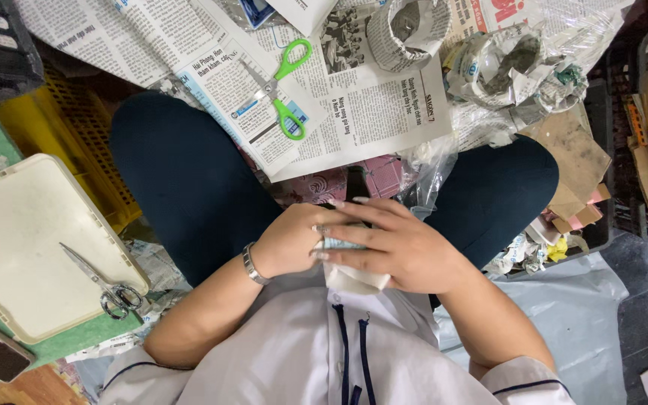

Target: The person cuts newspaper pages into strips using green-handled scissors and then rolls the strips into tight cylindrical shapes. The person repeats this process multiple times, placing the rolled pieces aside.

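Folded paper (346, 262) sat at lower centre of the frame, pinched between both hands. At far left, metal scissors (106, 285) lay on a cream tray (16, 225). Left hand (290, 240) cupped the paper; right hand (399, 251) pressed fingers flat across it. Squeezing unevenly could likely tear or crumple it.

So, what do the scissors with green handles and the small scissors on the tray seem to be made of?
The green-handled scissors look like matte plastic handles on grey steel blades, judging by the flat bright colour. The small scissors on the cream tray seem all metal: handles and blades share one grey sheen.
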